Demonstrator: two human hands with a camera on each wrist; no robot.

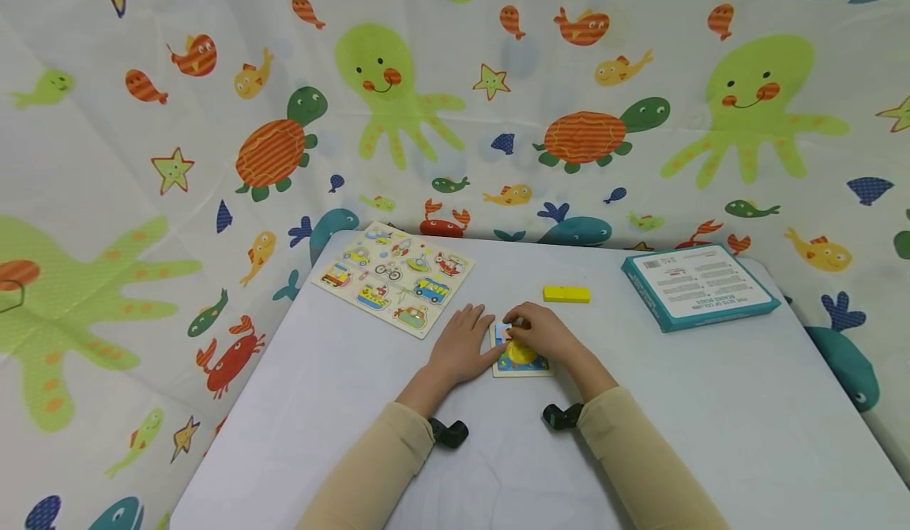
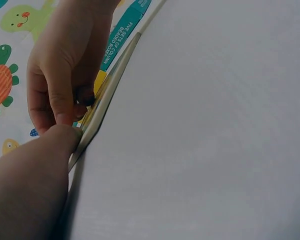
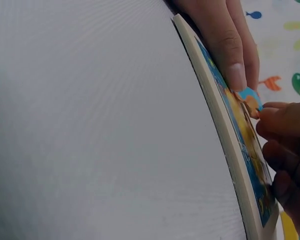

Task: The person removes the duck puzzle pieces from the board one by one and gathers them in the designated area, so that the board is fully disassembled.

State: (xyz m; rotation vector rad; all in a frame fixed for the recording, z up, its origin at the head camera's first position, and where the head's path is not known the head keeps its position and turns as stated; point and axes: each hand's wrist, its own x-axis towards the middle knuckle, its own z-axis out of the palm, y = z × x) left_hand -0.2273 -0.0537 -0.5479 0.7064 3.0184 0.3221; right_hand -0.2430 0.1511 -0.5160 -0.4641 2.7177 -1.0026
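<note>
A small puzzle board (image 1: 524, 366) with a blue border and a yellow shape lies flat on the table. My left hand (image 1: 460, 346) rests at its left side with fingers extended, the thumb reaching onto the board. Above the board's upper part, my right hand (image 1: 543, 329) pinches a small puzzle piece (image 3: 251, 101), which shows blue and orange in the right wrist view and is tilted up from the board. The left thumb (image 3: 236, 77) is close by the piece; whether it touches the piece I cannot tell. Fingers hide part of the board.
Behind the left hand lies a larger wooden puzzle board (image 1: 392, 277) with vehicle pictures. A yellow block (image 1: 566, 294) sits beyond the right hand, and a teal box (image 1: 700, 287) at the right. A curtain (image 1: 426, 119) printed with sea animals hangs behind the white table (image 1: 298, 435).
</note>
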